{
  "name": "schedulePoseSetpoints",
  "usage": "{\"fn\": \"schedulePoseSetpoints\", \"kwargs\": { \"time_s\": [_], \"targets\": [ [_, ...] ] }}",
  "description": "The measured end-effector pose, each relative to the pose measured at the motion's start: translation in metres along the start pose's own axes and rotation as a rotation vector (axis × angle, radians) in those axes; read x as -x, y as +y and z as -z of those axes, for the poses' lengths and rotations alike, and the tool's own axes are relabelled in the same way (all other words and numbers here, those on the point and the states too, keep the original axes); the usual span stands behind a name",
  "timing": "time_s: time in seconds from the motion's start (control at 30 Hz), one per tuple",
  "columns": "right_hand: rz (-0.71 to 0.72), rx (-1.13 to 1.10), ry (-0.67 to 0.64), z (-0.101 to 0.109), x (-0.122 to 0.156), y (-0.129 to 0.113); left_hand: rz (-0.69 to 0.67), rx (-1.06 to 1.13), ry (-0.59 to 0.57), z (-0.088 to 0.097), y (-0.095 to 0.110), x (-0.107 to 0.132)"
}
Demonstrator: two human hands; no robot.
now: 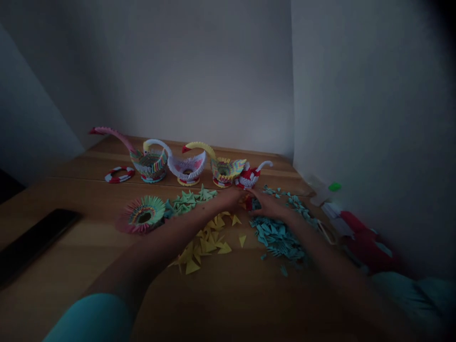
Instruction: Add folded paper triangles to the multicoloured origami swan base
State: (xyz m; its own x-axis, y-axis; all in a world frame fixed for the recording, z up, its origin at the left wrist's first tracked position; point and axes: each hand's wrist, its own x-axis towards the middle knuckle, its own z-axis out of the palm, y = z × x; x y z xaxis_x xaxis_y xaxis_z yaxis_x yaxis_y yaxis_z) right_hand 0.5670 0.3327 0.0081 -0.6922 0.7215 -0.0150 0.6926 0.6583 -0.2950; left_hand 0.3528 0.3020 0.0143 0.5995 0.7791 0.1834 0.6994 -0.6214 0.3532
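Both my arms reach forward over a wooden table (228, 294). My left hand (231, 198) and my right hand (268, 205) meet around a small red folded-paper piece (249, 203), fingers closed on it; dim light hides the exact grip. Below the hands lie a pile of yellow paper triangles (204, 242), a pile of teal triangles (280, 237) and a pile of green triangles (188, 200). A round multicoloured paper ring (144, 214) sits to the left of the green pile.
Several modular-paper swans stand in a row behind the hands: (149, 161), (188, 166), (224, 168), (251, 175). A red-and-white ring (119, 174) lies far left. A dark flat device (32, 242) is at the left edge. Red and white items (356, 232) lie by the right wall.
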Motion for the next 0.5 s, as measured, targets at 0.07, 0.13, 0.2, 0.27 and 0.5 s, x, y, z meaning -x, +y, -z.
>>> {"fn": "schedulePoseSetpoints", "kwargs": {
  "time_s": [0.07, 0.13, 0.2, 0.27, 0.5],
  "targets": [
    [-0.006, -0.016, 0.014, -0.003, 0.004, 0.005, -0.018, 0.002, -0.016, -0.013, -0.001, -0.016],
    [-0.011, -0.029, 0.024, -0.003, 0.011, 0.012, -0.021, 0.008, -0.029, -0.025, 0.000, -0.026],
    [-0.035, -0.022, 0.028, 0.000, 0.021, 0.018, 0.005, 0.009, -0.033, -0.033, 0.000, -0.031],
    [-0.065, 0.027, 0.018, 0.006, 0.030, 0.023, 0.039, 0.006, -0.029, -0.037, -0.001, -0.031],
    [0.085, 0.096, -0.022, 0.015, 0.028, 0.008, 0.008, 0.073, -0.096, -0.012, -0.007, -0.020]
  ]
}}
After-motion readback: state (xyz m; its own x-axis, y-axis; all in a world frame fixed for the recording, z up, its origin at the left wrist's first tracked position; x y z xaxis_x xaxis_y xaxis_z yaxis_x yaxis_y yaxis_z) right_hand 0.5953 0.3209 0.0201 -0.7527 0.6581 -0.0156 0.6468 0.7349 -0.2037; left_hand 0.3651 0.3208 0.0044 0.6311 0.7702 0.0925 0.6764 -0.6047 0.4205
